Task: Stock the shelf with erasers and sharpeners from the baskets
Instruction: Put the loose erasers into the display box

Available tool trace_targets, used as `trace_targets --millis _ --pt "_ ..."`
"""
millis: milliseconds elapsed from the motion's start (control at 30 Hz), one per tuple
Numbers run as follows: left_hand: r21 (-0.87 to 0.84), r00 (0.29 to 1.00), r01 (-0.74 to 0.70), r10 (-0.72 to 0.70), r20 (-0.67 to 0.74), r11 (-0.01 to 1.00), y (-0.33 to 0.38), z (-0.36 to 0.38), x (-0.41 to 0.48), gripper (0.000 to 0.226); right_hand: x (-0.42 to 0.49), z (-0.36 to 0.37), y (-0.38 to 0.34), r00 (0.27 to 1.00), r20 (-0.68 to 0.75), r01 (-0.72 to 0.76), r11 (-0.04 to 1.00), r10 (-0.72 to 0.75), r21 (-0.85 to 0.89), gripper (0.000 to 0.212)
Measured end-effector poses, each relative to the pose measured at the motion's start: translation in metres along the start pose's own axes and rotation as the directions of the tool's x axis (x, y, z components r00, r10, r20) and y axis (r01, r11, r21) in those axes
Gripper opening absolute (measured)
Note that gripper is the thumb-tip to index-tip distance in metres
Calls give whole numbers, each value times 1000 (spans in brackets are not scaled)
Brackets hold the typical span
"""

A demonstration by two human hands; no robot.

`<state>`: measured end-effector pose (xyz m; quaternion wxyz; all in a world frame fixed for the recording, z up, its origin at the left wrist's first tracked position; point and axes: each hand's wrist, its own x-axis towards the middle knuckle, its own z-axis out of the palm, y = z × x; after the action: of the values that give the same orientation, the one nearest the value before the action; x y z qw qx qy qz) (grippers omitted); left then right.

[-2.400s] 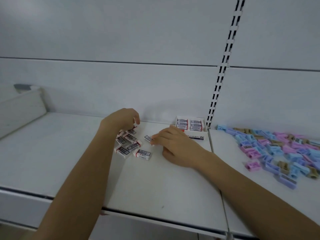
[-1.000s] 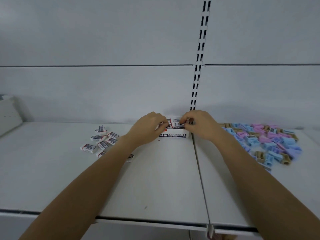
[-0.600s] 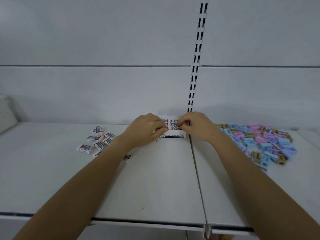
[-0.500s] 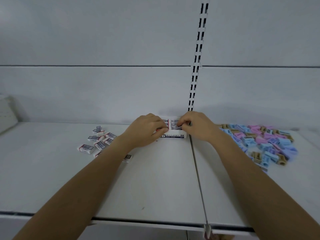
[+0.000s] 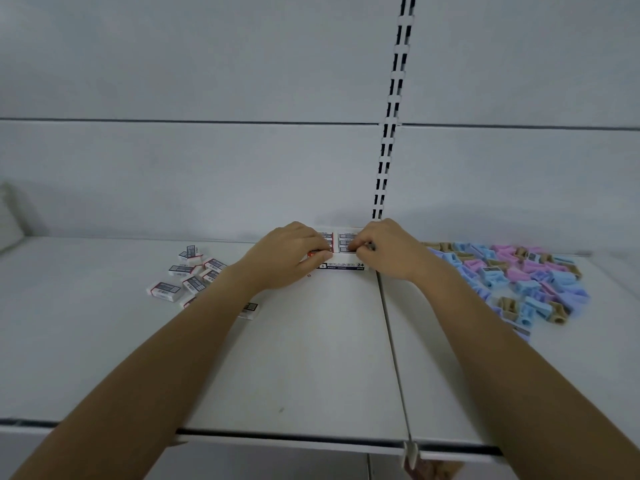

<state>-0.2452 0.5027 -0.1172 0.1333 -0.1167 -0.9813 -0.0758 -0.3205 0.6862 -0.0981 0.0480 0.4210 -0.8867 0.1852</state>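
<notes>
Left hand (image 5: 291,254): is moved off the loose erasers (image 5: 188,275) onto the eraser box (image 5: 343,265) at frame centre.
Right hand (image 5: 384,249): is brought from beside that pile onto the box's right half, an eraser (image 5: 347,250) pinched there.

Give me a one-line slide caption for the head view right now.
Left hand and right hand pinch erasers over the eraser box on the shelf, loose erasers left, sharpeners right.

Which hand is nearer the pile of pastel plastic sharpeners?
Right. The right hand sits just left of the pile of pastel plastic sharpeners; the left hand is farther left.
</notes>
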Motion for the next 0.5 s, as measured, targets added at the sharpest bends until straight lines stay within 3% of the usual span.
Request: trace_targets --millis 500 --pt "-38 999 -36 36 -15 999 -1 1 -1 69 0 2 0 1000 -21 4 999 -5 -34 29"
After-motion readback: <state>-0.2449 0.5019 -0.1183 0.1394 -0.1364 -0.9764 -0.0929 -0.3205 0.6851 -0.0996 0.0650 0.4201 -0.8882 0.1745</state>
